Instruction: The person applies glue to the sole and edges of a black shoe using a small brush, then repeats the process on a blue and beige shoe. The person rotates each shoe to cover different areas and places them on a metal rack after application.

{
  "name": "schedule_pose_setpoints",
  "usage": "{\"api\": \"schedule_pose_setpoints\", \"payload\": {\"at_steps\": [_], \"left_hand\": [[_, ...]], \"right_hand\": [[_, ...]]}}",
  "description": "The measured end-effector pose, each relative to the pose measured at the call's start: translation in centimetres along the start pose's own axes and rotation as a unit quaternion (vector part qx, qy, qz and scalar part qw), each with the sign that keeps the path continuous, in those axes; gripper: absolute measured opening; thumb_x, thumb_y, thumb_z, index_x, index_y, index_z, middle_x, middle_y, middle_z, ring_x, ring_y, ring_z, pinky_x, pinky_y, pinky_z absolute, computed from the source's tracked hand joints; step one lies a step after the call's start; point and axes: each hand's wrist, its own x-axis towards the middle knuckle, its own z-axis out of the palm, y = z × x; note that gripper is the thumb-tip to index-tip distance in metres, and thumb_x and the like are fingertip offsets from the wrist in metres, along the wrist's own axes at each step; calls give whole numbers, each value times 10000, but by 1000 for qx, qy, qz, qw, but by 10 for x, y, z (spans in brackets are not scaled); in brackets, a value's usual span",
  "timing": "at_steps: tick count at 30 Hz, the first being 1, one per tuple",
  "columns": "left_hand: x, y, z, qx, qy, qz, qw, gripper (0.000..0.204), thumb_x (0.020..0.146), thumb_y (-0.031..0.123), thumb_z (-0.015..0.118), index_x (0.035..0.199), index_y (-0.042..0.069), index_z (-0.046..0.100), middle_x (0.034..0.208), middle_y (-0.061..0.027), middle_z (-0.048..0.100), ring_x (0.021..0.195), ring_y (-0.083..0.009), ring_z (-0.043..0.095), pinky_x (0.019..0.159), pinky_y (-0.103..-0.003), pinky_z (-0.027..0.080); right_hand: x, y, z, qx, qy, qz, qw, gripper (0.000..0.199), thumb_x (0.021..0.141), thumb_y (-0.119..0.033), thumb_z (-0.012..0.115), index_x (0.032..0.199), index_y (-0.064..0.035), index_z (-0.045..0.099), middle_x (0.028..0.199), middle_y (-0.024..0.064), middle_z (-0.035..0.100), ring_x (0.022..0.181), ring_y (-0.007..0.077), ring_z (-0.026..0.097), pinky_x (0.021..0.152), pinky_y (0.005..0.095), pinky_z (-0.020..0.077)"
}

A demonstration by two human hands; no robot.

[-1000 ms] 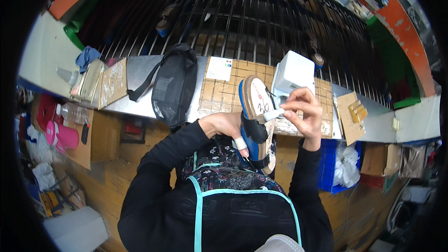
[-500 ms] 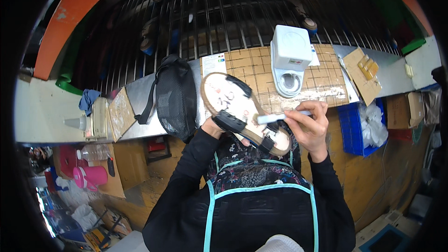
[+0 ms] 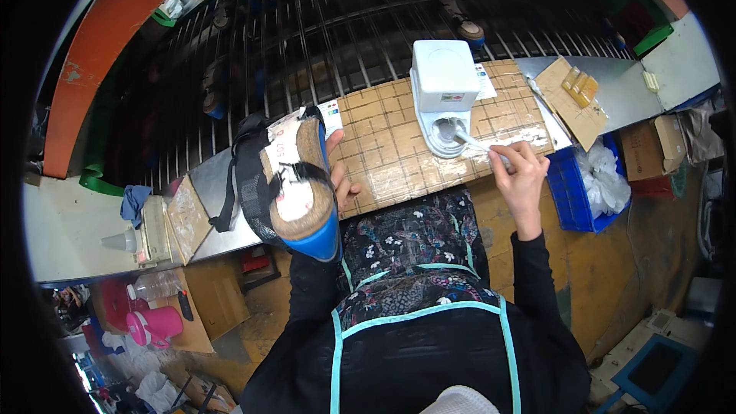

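My left hand (image 3: 343,177) is closed on a sandal (image 3: 290,203) with black straps, its fingers showing along the right side. The sandal stands steeply tilted, its tan rim and white-coated face turned up; a blue part shows along its side and lower end. Between the fingertips of my right hand (image 3: 520,176) is a slim white brush (image 3: 478,144). Its far end is in the round cup (image 3: 446,134) at the foot of a white dispenser (image 3: 445,73). The brush tip is too small to make out in the cup.
Taped cardboard (image 3: 383,176) covers the bench under the dispenser. A black mesh bag (image 3: 249,180) lies behind the sandal. Beyond runs a roller rack (image 3: 337,54) with more shoes. At right are a blue crate (image 3: 571,203) with plastic bags and yellowish blocks (image 3: 580,87) on cardboard.
My left hand has swung the sandal left and tipped it steeply, away from the brush. My right hand has brought the brush from the sandal to the dispenser's cup.
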Motion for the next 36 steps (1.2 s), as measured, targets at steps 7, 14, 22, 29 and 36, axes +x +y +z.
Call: {"api": "schedule_pose_setpoints", "payload": {"at_steps": [7,14,22,29,36], "left_hand": [[-11,-23,-11,16,98,-16,995,1031,792,809,375,1459,25,308,982,-204,552,588,-260,530,677,-419,455],[-12,-30,4,-164,58,-34,984,1041,775,873,335,1365,22,443,961,-271,575,624,-340,569,588,-383,498],[1,-22,-4,-110,-15,-14,994,988,817,784,459,1412,-1,378,1206,-234,571,945,-349,647,768,-432,578],[0,-44,15,160,212,22,964,927,838,741,488,1406,14,400,1252,-166,588,1066,-233,635,875,-352,557],[19,-53,30,241,137,-38,960,756,896,628,522,1309,-5,505,1131,-109,635,965,-149,641,844,-303,541]], "right_hand": [[21,1,23,-95,13,-117,989,61,786,-165,734,842,-145,720,796,23,577,671,184,570,740,384,298],[32,0,20,-102,-33,-151,983,55,799,-181,731,825,-132,731,746,17,584,640,190,553,742,377,291],[29,31,21,194,-174,129,957,179,892,-216,668,811,-63,713,680,52,629,574,150,546,615,311,389],[25,40,19,397,-285,271,829,203,890,-206,694,937,-10,713,686,-31,614,631,52,530,546,225,355],[36,-42,-14,180,16,-96,979,161,726,-121,798,883,-121,762,811,-11,660,788,153,594,796,314,312]]}}
